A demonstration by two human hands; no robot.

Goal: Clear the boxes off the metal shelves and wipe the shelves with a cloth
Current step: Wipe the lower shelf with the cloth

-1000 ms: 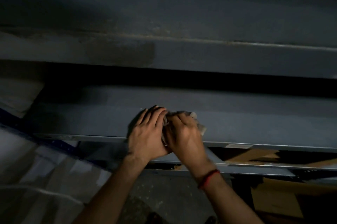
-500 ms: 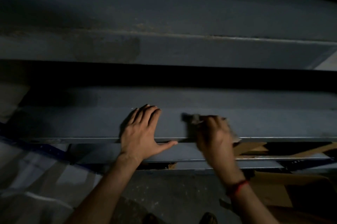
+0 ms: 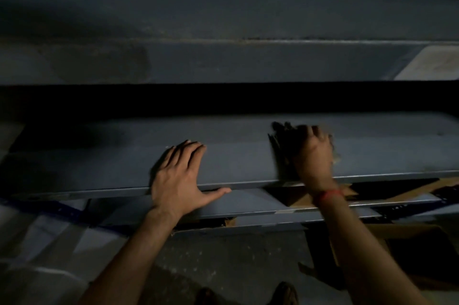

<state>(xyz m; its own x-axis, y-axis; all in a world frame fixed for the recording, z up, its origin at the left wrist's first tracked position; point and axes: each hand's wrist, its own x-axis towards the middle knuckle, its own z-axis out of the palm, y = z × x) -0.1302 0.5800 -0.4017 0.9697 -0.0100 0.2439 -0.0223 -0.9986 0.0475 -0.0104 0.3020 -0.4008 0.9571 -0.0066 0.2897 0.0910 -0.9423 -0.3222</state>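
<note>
The left hand (image 3: pixel 178 175) lay flat on the grey-blue metal shelf (image 3: pixel 243 158), fingers spread, thumb hooked over the front lip. The right hand (image 3: pixel 314 153), blurred, appeared bunched round a pale crumpled cloth (image 3: pixel 334 156) on the same shelf, apart from the left. No boxes were seen on this shelf; brown cardboard (image 3: pixel 437 186) lay on the level below. Recommended: press the cloth flat, overlap strokes from rear to lip, and brace clear of the wiping path.
</note>
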